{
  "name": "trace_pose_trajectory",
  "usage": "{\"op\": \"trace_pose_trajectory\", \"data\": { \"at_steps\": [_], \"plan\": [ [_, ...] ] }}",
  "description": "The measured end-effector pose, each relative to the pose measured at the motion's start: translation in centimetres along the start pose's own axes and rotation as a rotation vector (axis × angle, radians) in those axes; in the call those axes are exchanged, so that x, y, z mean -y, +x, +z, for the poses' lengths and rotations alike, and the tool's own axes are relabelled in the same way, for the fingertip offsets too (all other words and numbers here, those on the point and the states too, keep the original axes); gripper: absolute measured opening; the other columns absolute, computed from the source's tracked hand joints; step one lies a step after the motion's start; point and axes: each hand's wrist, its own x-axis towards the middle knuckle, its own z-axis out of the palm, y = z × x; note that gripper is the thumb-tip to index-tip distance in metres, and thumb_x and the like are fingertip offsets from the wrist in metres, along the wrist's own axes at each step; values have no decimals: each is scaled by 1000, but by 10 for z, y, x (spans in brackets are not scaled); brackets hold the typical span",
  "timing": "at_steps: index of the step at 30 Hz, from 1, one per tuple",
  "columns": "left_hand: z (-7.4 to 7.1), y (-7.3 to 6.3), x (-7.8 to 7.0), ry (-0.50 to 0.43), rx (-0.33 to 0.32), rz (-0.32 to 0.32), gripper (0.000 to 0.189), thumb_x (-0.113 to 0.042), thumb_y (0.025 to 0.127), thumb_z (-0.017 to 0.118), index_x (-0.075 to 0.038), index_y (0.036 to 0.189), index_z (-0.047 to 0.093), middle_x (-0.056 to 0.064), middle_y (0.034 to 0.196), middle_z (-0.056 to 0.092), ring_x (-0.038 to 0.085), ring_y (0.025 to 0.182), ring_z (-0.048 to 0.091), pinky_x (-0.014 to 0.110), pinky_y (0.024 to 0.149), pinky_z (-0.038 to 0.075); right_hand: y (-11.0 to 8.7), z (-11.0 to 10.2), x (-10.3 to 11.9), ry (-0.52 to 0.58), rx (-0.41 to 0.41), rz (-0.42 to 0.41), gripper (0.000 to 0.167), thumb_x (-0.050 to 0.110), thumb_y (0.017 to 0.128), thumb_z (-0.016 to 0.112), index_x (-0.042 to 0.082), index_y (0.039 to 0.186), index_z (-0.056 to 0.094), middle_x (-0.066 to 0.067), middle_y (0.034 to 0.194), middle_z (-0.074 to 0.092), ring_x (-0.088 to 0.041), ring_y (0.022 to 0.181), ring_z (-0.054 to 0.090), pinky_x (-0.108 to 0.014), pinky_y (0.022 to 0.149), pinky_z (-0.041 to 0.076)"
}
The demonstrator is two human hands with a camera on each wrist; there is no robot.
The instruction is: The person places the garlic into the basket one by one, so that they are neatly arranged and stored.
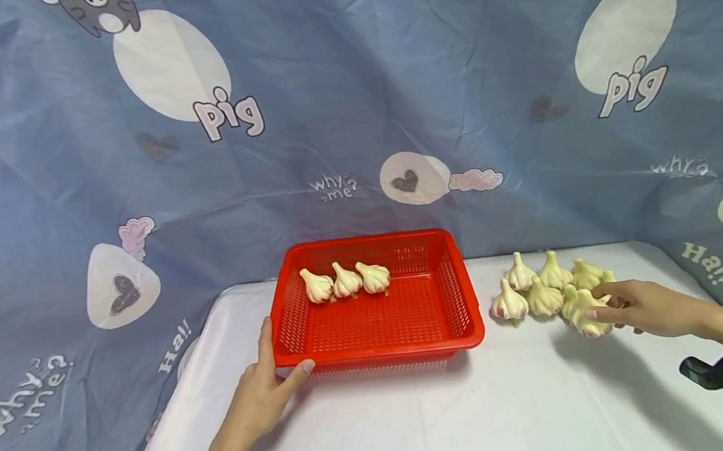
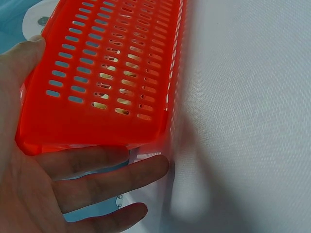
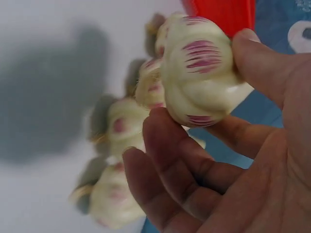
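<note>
At the near left corner of the red plastic basket [image 1: 383, 353], my left hand [image 1: 258, 405] rests with its thumb along the front rim and its straight fingers at the left side. In the left wrist view those fingers [image 2: 114, 182] spread past the slotted basket wall [image 2: 104, 128]. My right hand [image 1: 652, 308] pinches a garlic bulb [image 3: 199, 68] between thumb and fingers, with purple streaks showing on the bulb. More garlic bulbs [image 1: 545, 297] stand grouped beside that hand. Inside the basket, three garlic bulbs [image 1: 346, 282] lie in a row along the back.
A white cloth [image 1: 490, 412] covers the table under the basket and the garlic. Behind and at both sides hangs a blue printed curtain [image 1: 322, 111]. The basket's right rim [image 1: 470, 295] lies between the loose bulbs and those inside.
</note>
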Motion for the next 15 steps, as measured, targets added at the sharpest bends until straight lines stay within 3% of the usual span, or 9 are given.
{"op": "trace_pose_trajectory", "data": {
  "at_steps": [9, 15],
  "plan": [
    [0, 0, 2, -6, 6, -5, 114, -60, 96, 71, -19, 172, -3, 4, 81, 73, 10, 74, 68, 48, 85, 55, 33, -3, 38, -49, -110, -95, 45, 28, 108, 62, -5, 139, 59, 1, 88, 67, -5, 67, 57, -27, 61, 49],
    [1, 1, 3, -13, -1, 1, 114, -62, 95, 71, -22, 172, -3, 11, 94, 77, 16, 84, 72, 55, 95, 55, 59, -8, 64, -2, -87, -106, 44, 32, 110, 59, -2, 138, 60, -3, 95, 72, -12, 77, 64, -31, 68, 55]
  ]
}}
